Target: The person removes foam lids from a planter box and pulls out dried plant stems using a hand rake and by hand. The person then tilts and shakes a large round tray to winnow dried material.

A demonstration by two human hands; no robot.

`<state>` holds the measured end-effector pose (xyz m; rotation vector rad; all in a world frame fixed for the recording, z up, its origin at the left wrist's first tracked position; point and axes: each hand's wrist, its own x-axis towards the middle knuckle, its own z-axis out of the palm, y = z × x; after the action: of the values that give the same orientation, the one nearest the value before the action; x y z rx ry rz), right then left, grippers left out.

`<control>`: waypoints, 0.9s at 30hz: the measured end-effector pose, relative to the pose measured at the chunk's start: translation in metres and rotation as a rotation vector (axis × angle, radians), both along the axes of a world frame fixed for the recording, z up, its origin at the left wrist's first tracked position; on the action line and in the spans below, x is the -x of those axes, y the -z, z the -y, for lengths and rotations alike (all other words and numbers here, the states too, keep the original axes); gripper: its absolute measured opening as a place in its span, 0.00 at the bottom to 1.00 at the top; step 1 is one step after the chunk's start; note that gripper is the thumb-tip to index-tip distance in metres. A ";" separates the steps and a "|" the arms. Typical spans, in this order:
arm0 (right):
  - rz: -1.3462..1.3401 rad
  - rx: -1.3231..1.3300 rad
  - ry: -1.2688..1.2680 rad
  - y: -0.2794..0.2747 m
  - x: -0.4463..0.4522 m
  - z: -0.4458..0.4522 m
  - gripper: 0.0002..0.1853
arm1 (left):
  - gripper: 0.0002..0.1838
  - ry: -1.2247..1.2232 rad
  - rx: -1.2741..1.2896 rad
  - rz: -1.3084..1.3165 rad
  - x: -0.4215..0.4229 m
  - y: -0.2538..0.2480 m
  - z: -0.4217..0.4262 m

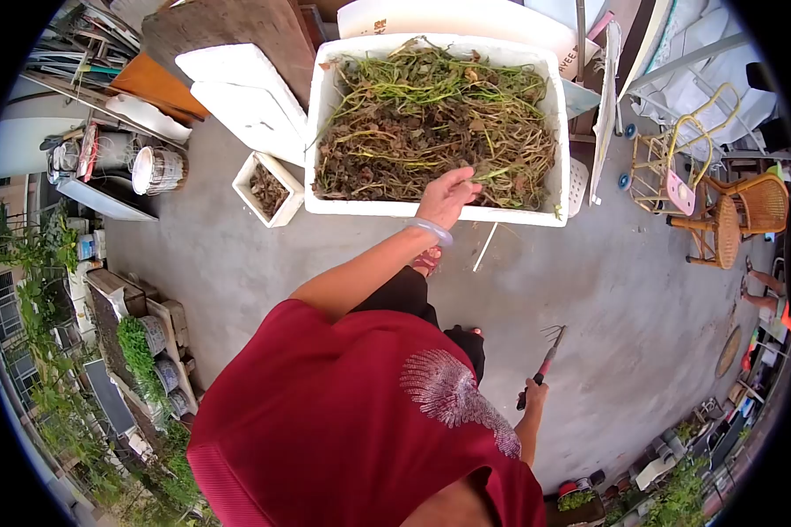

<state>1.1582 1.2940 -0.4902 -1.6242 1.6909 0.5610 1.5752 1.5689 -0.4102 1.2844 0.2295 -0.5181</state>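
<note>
A large white foam box is filled with plant stems and vines, green toward the back and brown and dry in front. Over its front rim reaches my left hand, a pale bangle at the wrist. The fingers are bent together around what looks like a thin green stem at the edge of the pile; the fingertips are partly hard to make out. Low at my right side, my right hand is wrapped round the handle of a small hand rake, its tines pointing forward, away from the box.
A small white foam box with dry matter stands left of the large one, near leaning foam boards. Further left is a stained bucket. A thin white stick lies in front. At right are a yellow-framed cart and wicker chair.
</note>
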 end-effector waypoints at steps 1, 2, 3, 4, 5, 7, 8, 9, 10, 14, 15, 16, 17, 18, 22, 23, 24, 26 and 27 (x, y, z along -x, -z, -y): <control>-0.037 -0.006 -0.024 0.000 -0.003 -0.001 0.12 | 0.18 -0.036 -0.002 0.013 -0.006 0.006 -0.021; -0.030 0.001 -0.008 0.001 -0.002 0.001 0.11 | 0.18 -0.046 -0.048 0.019 -0.012 0.004 -0.042; -0.034 -0.005 -0.006 0.003 -0.002 0.004 0.11 | 0.18 -0.055 -0.097 0.026 -0.019 0.003 -0.063; -0.037 -0.011 -0.003 0.004 -0.004 0.006 0.11 | 0.18 -0.091 -0.121 0.012 -0.026 0.003 -0.079; -0.039 -0.016 0.001 0.003 -0.010 0.006 0.11 | 0.17 -0.125 -0.145 0.000 -0.036 0.005 -0.093; -0.024 -0.018 0.012 0.000 -0.022 0.006 0.10 | 0.17 -0.139 -0.169 0.023 -0.055 0.013 -0.113; -0.017 -0.020 0.018 0.003 -0.030 0.005 0.10 | 0.17 -0.126 -0.225 0.023 -0.068 0.019 -0.119; 0.003 -0.018 0.008 -0.001 -0.036 0.006 0.10 | 0.19 -0.073 -0.252 0.020 -0.083 0.032 -0.128; 0.022 -0.017 0.000 -0.003 -0.043 0.007 0.10 | 0.21 -0.036 -0.274 -0.060 -0.098 0.036 -0.135; 0.068 -0.013 -0.083 -0.012 -0.061 0.015 0.11 | 0.23 0.047 -1.014 0.281 -0.136 0.090 -0.195; 0.080 -0.001 -0.091 -0.008 -0.063 0.016 0.11 | 0.22 0.043 -1.190 0.490 -0.132 0.087 -0.204; 0.088 0.010 -0.103 -0.012 -0.064 0.016 0.11 | 0.22 0.030 -1.201 0.480 -0.122 0.083 -0.208; 0.097 0.014 -0.122 -0.015 -0.067 0.016 0.11 | 0.21 0.012 -1.219 0.468 -0.108 0.078 -0.214; 0.117 0.030 -0.124 -0.017 -0.070 0.015 0.12 | 0.21 -0.008 -1.242 0.455 -0.094 0.072 -0.223; 0.255 0.081 -0.085 -0.025 -0.081 -0.004 0.12 | 0.22 0.137 -1.407 0.346 -0.030 0.096 -0.246; 0.302 0.098 -0.066 -0.034 -0.083 -0.012 0.12 | 0.24 0.193 -1.382 0.278 -0.019 0.098 -0.244; 0.335 0.128 -0.088 -0.042 -0.087 -0.022 0.12 | 0.25 0.249 -1.356 0.209 -0.011 0.102 -0.242; 0.442 0.146 -0.061 -0.062 -0.105 -0.044 0.12 | 0.28 0.184 -1.356 0.265 -0.011 0.104 -0.228; 0.493 0.158 -0.047 -0.073 -0.115 -0.054 0.12 | 0.29 0.154 -1.353 0.292 -0.012 0.107 -0.221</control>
<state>1.2734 1.3484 -0.4167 -1.7404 1.3558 0.0338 1.5875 1.7898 -0.5174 2.6854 0.2356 -0.2545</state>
